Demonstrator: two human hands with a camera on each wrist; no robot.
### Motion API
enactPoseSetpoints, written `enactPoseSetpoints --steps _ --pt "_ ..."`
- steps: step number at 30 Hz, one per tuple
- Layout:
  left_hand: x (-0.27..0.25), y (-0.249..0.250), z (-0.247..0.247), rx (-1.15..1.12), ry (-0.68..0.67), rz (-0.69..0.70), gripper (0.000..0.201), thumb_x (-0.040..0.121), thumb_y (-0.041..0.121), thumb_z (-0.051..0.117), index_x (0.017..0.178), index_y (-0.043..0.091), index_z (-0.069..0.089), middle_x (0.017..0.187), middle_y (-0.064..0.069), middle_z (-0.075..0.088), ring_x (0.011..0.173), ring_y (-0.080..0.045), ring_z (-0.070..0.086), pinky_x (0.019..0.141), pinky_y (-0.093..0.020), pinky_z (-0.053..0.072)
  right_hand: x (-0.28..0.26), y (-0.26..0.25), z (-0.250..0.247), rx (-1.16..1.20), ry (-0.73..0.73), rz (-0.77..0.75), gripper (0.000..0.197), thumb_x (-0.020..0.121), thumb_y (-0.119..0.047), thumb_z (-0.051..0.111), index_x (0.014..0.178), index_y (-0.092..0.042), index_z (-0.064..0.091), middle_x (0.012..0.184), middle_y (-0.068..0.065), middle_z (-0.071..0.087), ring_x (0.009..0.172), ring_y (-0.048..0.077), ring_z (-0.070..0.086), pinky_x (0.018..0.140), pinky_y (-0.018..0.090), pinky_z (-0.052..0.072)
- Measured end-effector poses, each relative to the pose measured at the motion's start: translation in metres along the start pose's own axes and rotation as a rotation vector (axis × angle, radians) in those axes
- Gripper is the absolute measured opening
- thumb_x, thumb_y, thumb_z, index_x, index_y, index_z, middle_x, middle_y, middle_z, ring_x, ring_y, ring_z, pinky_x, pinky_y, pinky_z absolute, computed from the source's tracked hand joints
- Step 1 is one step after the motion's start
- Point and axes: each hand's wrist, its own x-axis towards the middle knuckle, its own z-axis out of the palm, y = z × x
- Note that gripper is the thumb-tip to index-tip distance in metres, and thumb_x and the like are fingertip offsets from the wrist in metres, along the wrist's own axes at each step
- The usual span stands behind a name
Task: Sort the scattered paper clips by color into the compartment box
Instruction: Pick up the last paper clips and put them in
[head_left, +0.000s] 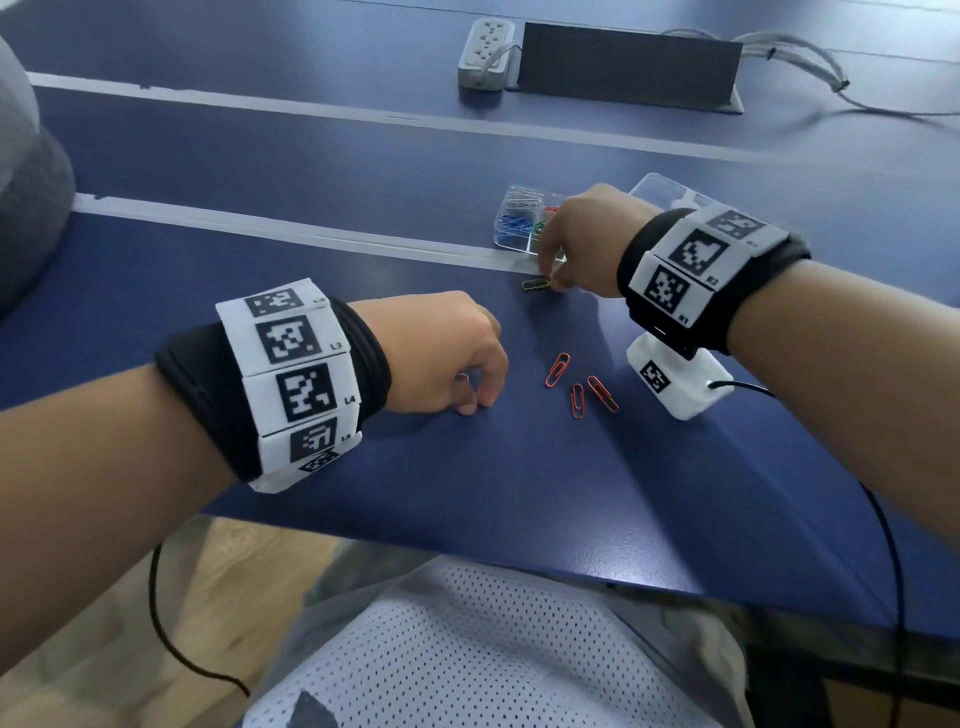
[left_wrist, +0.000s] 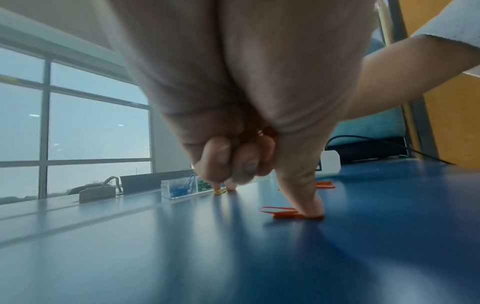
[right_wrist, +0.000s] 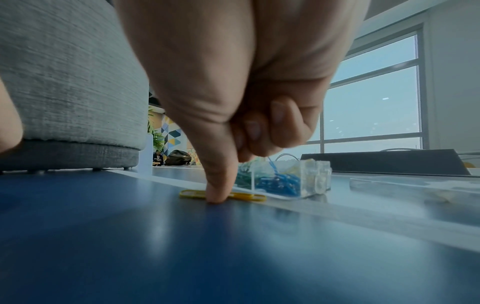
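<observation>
A clear compartment box (head_left: 514, 228) lies at mid-table with silver, blue, green and red clips sorted in it. My right hand (head_left: 553, 278) is just in front of it, thumb (right_wrist: 218, 193) and a fingertip pinching a yellow paper clip (head_left: 536, 283) flat on the table; the other fingers are curled in. My left hand (head_left: 475, 402) is curled, with red clips (left_wrist: 265, 131) tucked against the palm, and its thumb (left_wrist: 309, 207) presses a red clip (left_wrist: 283, 214) onto the table. Three more red clips (head_left: 576, 395) lie loose between my hands.
The box's clear lid (head_left: 660, 189) lies to the right of the box. A power strip (head_left: 485, 52) and a dark cable cover (head_left: 628, 65) sit at the back. A grey cushioned seat (head_left: 26, 171) stands at the left. The table's near edge (head_left: 467, 556) is close to my lap.
</observation>
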Motion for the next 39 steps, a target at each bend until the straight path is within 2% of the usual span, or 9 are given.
enactPoseSetpoints --steps 3,8,13,17,21,26,30,36,39 --pt "0.001 0.002 0.002 0.039 0.016 0.014 0.017 0.089 0.023 0.055 0.097 0.026 0.069 0.086 0.014 0.046 0.063 0.004 0.039 0.059 -0.015 0.031 -0.001 0.0 -0.001 -0.01 -0.003 0.0 0.01 0.077 -0.018 0.068 0.084 -0.022 0.074 0.072 0.003 0.053 0.087 0.034 0.063 0.074 0.032 0.052" --pt "0.001 0.0 0.0 0.052 -0.021 -0.004 0.023 0.088 0.028 0.06 0.11 0.027 0.064 0.078 0.015 0.039 0.066 0.001 0.038 0.071 -0.02 0.033 -0.004 0.004 0.004 -0.01 0.002 -0.027 0.012 0.081 -0.018 0.057 0.084 -0.018 0.07 0.083 0.007 0.06 0.087 0.033 0.061 0.079 0.037 0.054" --pt "0.001 -0.007 0.0 0.038 0.003 -0.012 0.034 0.082 0.025 0.069 0.116 0.026 0.065 0.095 0.011 0.048 0.083 -0.005 0.04 0.081 -0.024 0.042 -0.012 0.006 0.0 0.166 0.044 0.036 0.02 0.081 -0.028 0.057 0.067 -0.018 0.047 0.077 0.004 0.053 0.079 0.025 0.048 0.068 0.027 0.039" --pt "0.001 -0.011 0.0 0.009 0.034 0.008 0.017 0.08 0.022 0.07 0.096 0.019 0.074 0.091 0.014 0.049 0.077 -0.003 0.042 0.079 -0.025 0.044 -0.017 0.013 -0.005 0.294 0.026 0.085 0.015 0.078 -0.025 0.064 0.07 -0.016 0.054 0.066 -0.002 0.05 0.07 0.02 0.047 0.052 0.022 0.032" --pt "0.002 -0.01 -0.001 0.035 0.001 -0.007 0.005 0.084 0.029 0.065 0.083 0.024 0.067 0.091 0.01 0.062 0.067 -0.002 0.043 0.076 -0.025 0.045 -0.018 0.023 -0.003 0.434 0.014 0.112 0.021 0.074 -0.025 0.067 0.062 -0.018 0.052 0.061 -0.002 0.048 0.057 0.013 0.044 0.055 0.023 0.036" --pt "0.005 -0.004 -0.002 -0.251 0.04 -0.046 0.015 0.088 0.012 0.055 0.09 0.026 0.05 0.08 0.011 0.061 0.069 0.0 0.051 0.074 -0.025 0.044 -0.024 0.034 -0.003 0.65 -0.049 0.127 0.024 0.072 -0.013 0.072 0.059 -0.019 0.052 0.058 -0.001 0.049 0.053 0.015 0.044 0.057 0.025 0.04" --pt "0.02 0.01 -0.003 -0.518 0.011 -0.104 0.026 0.092 0.002 0.041 0.104 0.022 0.053 0.073 0.001 0.056 0.061 -0.016 0.057 0.065 -0.025 0.049 -0.028 0.04 0.002 1.015 -0.073 0.171 0.032 0.075 0.008 0.059 0.058 -0.012 0.043 0.062 0.009 0.043 0.049 0.016 0.033 0.043 0.019 0.028" --pt "0.037 0.025 -0.014 -1.183 -0.01 -0.294 0.024 0.087 0.002 0.031 0.069 0.013 0.043 0.063 -0.004 0.041 0.04 -0.014 0.044 0.035 -0.015 0.035 -0.032 0.051 -0.002 1.544 -0.096 0.171 0.02 0.06 0.002 0.024 0.063 -0.016 0.033 0.05 0.003 0.044 0.045 0.013 0.027 0.043 0.016 0.017" --pt "0.045 0.025 -0.016 -0.97 0.078 -0.361 0.018 0.09 0.019 0.048 0.072 0.015 0.048 0.065 -0.002 0.043 0.047 -0.015 0.039 0.042 -0.016 0.032 -0.035 0.052 -0.005 1.675 -0.134 0.058 0.02 0.05 0.0 0.03 0.062 -0.015 0.035 0.054 0.003 0.042 0.046 0.013 0.026 0.045 0.019 0.016"
